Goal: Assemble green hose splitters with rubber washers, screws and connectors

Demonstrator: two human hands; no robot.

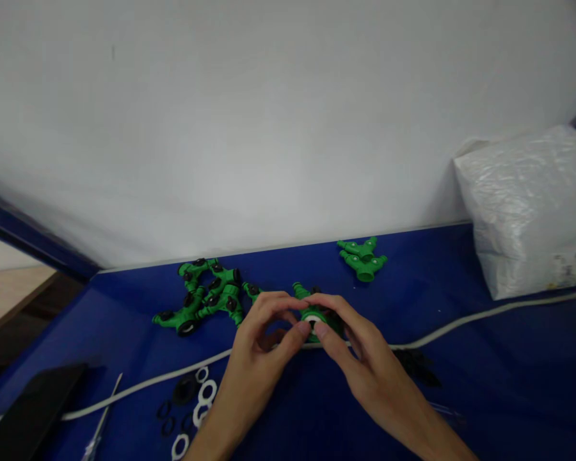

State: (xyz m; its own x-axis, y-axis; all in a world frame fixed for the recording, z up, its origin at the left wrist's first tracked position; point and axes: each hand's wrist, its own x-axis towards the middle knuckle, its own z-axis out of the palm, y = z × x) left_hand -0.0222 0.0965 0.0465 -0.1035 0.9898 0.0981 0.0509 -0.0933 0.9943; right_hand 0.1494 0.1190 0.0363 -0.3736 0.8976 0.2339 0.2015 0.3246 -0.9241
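My left hand (269, 333) and my right hand (355, 339) are closed around a green Y-shaped connector (300, 291) at the lower middle. Both thumbs press at a white ring (313, 318) in the connector's round opening. The fingers hide much of the connector's body. Just left of my left hand, part of another green connector (252, 290) shows. Farther left is a group of green connectors with black valves (225, 301).
Two green connectors (365, 266) lie near the wall. White rings (206, 392) and black rings (185, 388) are at lower left, beside a screwdriver (103, 416) and a black flat object (36, 410). A white cable (451, 328) crosses the blue table. A plastic-wrapped package (532, 211) stands right.
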